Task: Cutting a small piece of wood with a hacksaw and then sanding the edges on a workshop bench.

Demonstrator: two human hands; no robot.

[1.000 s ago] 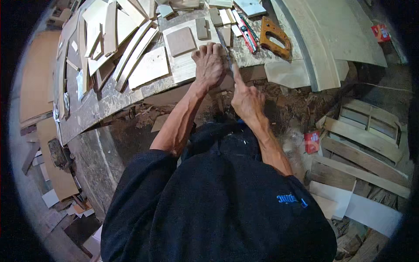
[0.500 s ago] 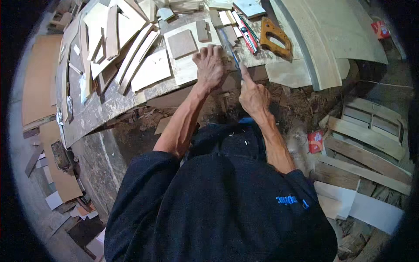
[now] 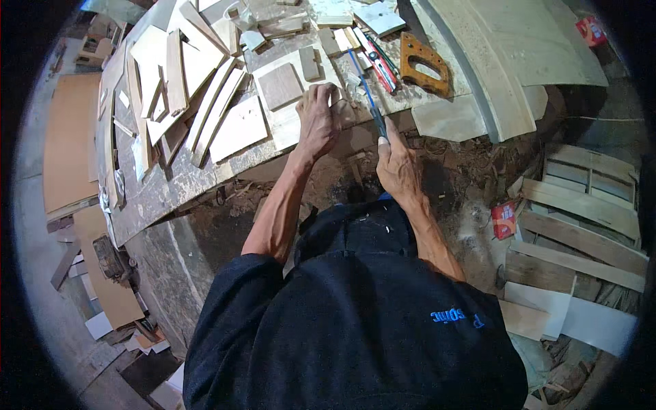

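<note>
My left hand [image 3: 319,123] is closed, its fingers curled over the near edge of a pale board [image 3: 283,132]. What its fingertips hold, if anything, is hard to make out. In my right hand [image 3: 399,162] is a thin-bladed hand tool [image 3: 378,117] with a dark handle. Its narrow blue blade points away over the bench, to the right of my left hand and apart from it. A square brown wood piece [image 3: 280,87] and a small dark wood block [image 3: 309,63] lie on the pale board.
Beyond the tool lie a red utility knife [image 3: 384,74] and a handsaw with an orange-brown wooden handle [image 3: 425,66]. Curved wood strips [image 3: 217,109] crowd the bench's left side. A long curved panel [image 3: 488,75] stretches along the right. Wooden frames [image 3: 581,198] stand at the lower right.
My left hand has shifted slightly left and nearer, and its fingers curl more. My right hand and the tool have drawn back toward me, with the blade now farther from the left hand.
</note>
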